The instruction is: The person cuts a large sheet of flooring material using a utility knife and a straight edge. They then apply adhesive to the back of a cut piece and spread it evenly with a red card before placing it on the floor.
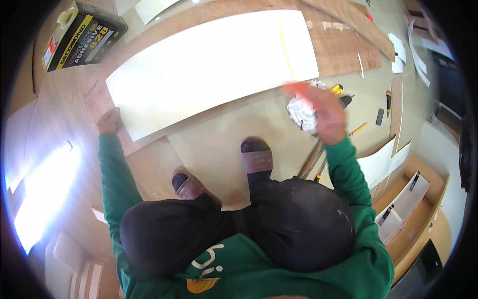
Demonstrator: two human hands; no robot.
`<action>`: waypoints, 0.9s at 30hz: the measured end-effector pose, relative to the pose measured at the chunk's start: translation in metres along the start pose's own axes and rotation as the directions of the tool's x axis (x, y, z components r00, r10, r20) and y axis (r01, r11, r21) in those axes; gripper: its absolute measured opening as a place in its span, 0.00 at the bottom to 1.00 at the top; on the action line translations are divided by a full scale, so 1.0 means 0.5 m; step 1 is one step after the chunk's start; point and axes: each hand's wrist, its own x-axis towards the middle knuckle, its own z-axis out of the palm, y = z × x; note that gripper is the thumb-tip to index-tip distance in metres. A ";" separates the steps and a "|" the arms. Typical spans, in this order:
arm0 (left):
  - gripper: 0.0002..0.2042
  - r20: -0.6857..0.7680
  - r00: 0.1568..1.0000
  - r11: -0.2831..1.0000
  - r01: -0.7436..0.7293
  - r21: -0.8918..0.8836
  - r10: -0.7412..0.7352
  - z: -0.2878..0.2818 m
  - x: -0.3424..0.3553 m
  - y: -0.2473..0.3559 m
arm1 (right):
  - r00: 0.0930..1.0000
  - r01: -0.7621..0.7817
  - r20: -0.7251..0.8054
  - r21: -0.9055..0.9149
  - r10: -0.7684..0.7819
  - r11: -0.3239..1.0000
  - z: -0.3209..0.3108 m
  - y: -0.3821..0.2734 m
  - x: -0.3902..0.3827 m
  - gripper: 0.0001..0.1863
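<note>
A long white sheet (209, 70) lies on a brown wooden board (94, 99) on the floor in front of me. A thin yellow streak (286, 45) crosses the sheet near its right end. My left hand (108, 121) rests flat by the sheet's left corner, on the board, with its fingers partly visible. In my right hand (329, 117) is a red-orange flat spreader (297, 88), smeared by motion, at the sheet's near right corner. Just below the spreader sits a crumpled white cloth or plastic bundle (301, 110).
A black and yellow metal can (87, 40) stands at the far left. Right of my hand lie a yellow-black tool (337, 89), a utility knife (388, 102) and a pencil (358, 129). Wooden strips (348, 25) lie at the far right; a drawer-like wooden box (413, 199) stands at the near right.
</note>
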 end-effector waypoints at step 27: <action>0.15 -0.141 0.964 0.905 -0.151 0.399 0.224 -0.153 0.037 -0.055 | 0.905 -0.060 -0.414 0.113 0.102 0.992 0.111 0.113 0.077 0.14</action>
